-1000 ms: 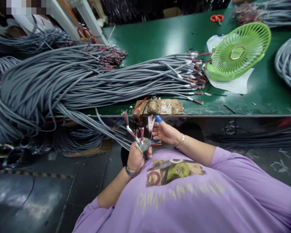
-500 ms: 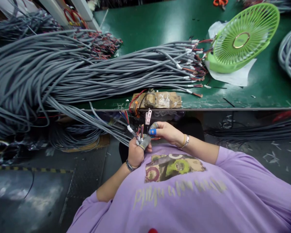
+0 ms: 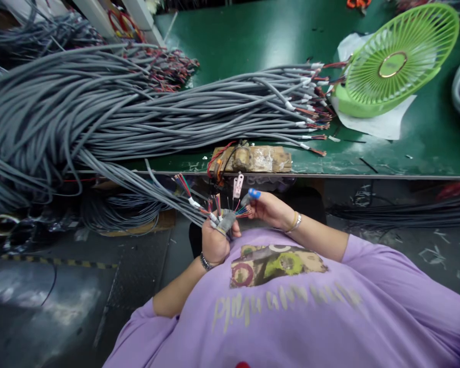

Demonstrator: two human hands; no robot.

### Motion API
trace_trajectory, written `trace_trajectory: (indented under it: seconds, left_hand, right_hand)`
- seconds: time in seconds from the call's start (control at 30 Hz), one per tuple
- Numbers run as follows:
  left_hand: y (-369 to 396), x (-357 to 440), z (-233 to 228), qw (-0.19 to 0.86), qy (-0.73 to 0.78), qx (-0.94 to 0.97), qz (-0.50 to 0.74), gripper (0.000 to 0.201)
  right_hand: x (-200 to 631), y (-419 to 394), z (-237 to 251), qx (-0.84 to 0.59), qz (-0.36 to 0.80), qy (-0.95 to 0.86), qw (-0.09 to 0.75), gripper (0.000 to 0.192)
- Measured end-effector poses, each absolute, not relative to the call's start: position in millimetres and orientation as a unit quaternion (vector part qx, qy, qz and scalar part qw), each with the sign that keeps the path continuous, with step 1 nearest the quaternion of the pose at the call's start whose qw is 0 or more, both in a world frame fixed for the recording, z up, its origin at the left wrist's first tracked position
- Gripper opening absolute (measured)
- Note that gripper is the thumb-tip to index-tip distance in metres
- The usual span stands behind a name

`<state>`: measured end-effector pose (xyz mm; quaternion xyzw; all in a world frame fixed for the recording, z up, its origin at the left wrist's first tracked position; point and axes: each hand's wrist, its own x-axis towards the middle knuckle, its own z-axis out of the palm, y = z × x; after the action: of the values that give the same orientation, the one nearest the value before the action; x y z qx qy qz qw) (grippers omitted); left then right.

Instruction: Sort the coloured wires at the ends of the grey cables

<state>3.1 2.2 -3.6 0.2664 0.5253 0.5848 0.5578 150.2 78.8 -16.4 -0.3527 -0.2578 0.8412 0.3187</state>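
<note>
My left hand (image 3: 216, 240) is closed around a small bunch of grey cables (image 3: 182, 208), whose stripped ends fan out above it as thin coloured wires (image 3: 216, 202). A grey finger cover is wrapped over its fingers. One cable end with a white sleeve (image 3: 194, 203) sticks out to the left. My right hand (image 3: 270, 208) is bent in close, its fingers at a few red and teal wires (image 3: 242, 212) coming from the left hand. Its thumb has blue tape and rests high beside a grey-covered finger. The exact contact at its fingertips is small and partly hidden.
A large pile of grey cables (image 3: 168, 117) lies across the green table (image 3: 253, 30). A wooden block (image 3: 268, 158) with wiring sits at its front edge, with a pink tag (image 3: 238, 185) below. A green fan (image 3: 393, 66) stands right. Orange-handled scissors (image 3: 358, 4) lie farther back.
My right thumb has lifted up and right, and the fingers have shifted slightly right. The wires between the hands are spread out more. My left hand keeps its hold; the view has shifted slightly.
</note>
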Motion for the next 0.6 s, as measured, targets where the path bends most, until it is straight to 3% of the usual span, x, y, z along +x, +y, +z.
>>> trace_trajectory:
  seconds: [0.2, 0.37, 0.6]
  left_hand:
    - [8, 9, 3, 0.582, 0.513, 0.260, 0.574, 0.027]
    - [11, 10, 2, 0.570, 0.526, 0.244, 0.583, 0.029]
    - [12, 9, -3, 0.567, 0.542, 0.250, 0.568, 0.029]
  right_hand:
    - [136, 108, -11, -0.372, 0.841, -0.236, 0.315, 0.058]
    - [119, 110, -5, -0.334, 0.831, -0.257, 0.363, 0.049]
    - [117, 107, -4, -0.357, 0.842, -0.174, 0.365, 0.044]
